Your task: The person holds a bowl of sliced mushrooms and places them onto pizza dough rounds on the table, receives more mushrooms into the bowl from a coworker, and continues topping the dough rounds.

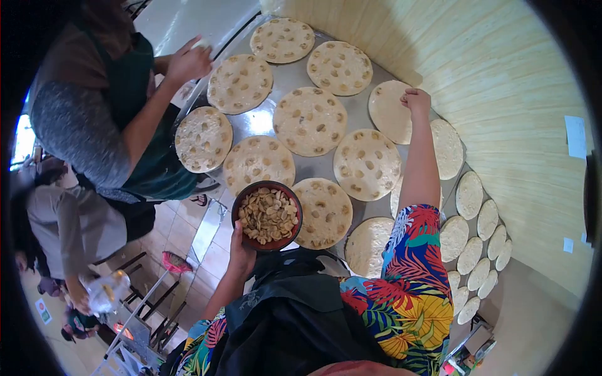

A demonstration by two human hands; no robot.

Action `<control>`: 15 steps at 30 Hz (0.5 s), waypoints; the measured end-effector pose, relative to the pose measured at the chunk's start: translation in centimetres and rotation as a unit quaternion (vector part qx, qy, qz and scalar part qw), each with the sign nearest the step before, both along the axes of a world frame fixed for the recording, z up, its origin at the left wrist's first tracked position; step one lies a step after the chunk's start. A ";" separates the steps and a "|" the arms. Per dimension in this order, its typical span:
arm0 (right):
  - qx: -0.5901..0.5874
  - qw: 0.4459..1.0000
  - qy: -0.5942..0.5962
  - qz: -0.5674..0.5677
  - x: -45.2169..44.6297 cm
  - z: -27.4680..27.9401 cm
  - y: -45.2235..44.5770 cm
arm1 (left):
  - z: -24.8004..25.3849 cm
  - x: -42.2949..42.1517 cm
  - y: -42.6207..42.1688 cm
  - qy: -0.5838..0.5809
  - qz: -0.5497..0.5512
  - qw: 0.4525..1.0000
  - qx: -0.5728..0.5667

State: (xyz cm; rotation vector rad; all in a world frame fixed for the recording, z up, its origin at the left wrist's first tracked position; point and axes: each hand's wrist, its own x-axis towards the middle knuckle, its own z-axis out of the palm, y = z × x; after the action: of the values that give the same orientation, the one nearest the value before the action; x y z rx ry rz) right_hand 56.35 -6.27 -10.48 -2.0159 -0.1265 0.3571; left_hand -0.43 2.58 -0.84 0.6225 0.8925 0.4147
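Observation:
My left hand point(239, 252) grips the side of a dark bowl point(299, 219), thumb over its rim. Sliced mushrooms point(268, 214) fill the bowl, which is held above the near edge of the metal table. My right hand point(416, 101) is stretched far forward, its fingers closed together over the right edge of a pizza base point(389, 109). Whatever those fingers hold is hidden. No mushrooms show on that base. Several other bases, such as the one in the middle point(310, 121) and one closer to me point(367, 164), carry scattered mushroom slices.
Plain bases point(469, 195) continue along the table to the right, beside a pale wood-grain wall point(489, 81). At the left edge stands a co-worker in a green apron, one hand point(190, 61) raised near the bases. Another person behind holds a clear plastic bag point(108, 292).

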 end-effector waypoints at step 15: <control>-0.021 0.998 0.003 -0.055 -0.6 0.5 -10.3 | -1.6 2.0 -0.9 -0.006 -0.049 0.998 -0.035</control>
State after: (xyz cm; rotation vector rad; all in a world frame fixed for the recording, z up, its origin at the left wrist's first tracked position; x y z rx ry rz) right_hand 55.73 -16.61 -9.94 -2.0537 -0.0030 0.2987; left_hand 1.60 1.67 -2.41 0.5956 0.8576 0.2968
